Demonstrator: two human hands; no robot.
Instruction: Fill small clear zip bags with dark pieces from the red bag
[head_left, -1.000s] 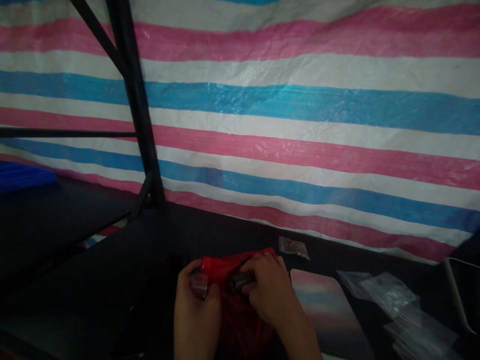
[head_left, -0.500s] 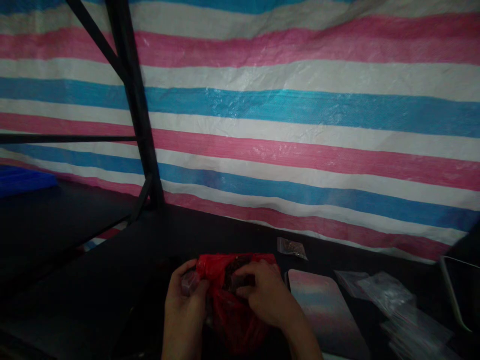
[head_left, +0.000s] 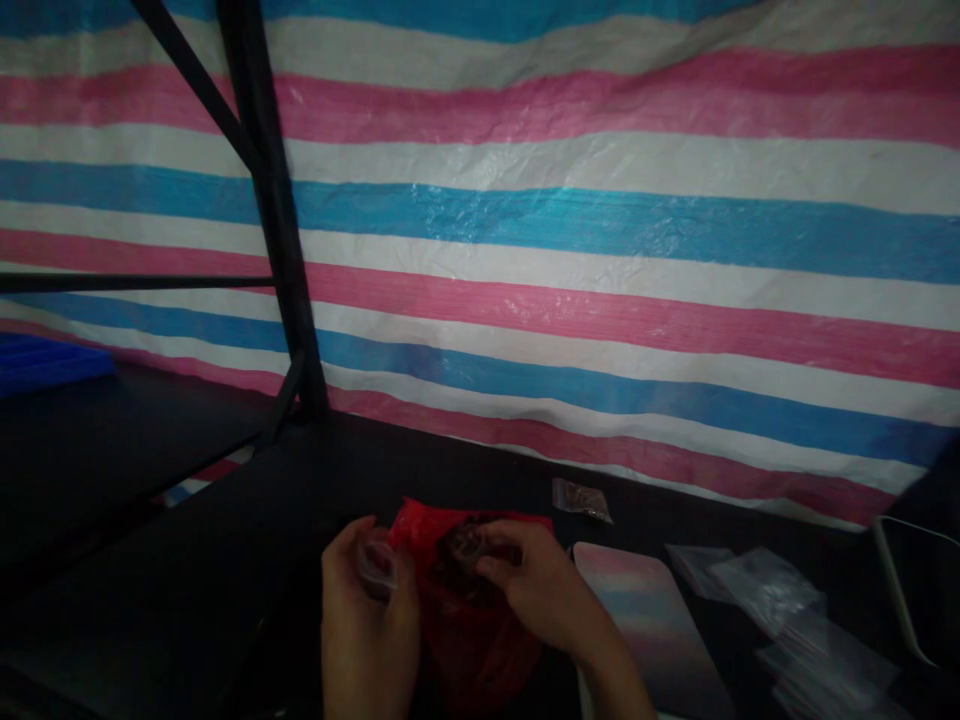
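My left hand (head_left: 369, 635) is closed around a small clear plastic bag (head_left: 377, 563), whose mouth gapes toward me. Beside it a red plastic bag (head_left: 480, 645) lies open, with dark bits (head_left: 454, 580) inside; their kind is too dim to make out. Over the opening of the red bag, my right hand (head_left: 544, 595) pinches a small clear rounded piece, like a little cup (head_left: 469, 543), between thumb and fingers. Whether that piece holds anything cannot be told.
A small filled zip bag (head_left: 583, 500) lies behind the right hand. To the right are a shiny flat silvery panel (head_left: 652, 620), several clear zip bags (head_left: 772, 590) and a dark device with a pale rim (head_left: 900, 590). A black metal post (head_left: 274, 220) and blue tray (head_left: 52, 362) are left.
My right hand has lifted slightly out of the red bag, bringing the clear cup-like piece into view. The small bag in my left hand has turned, and its mouth shows wider.
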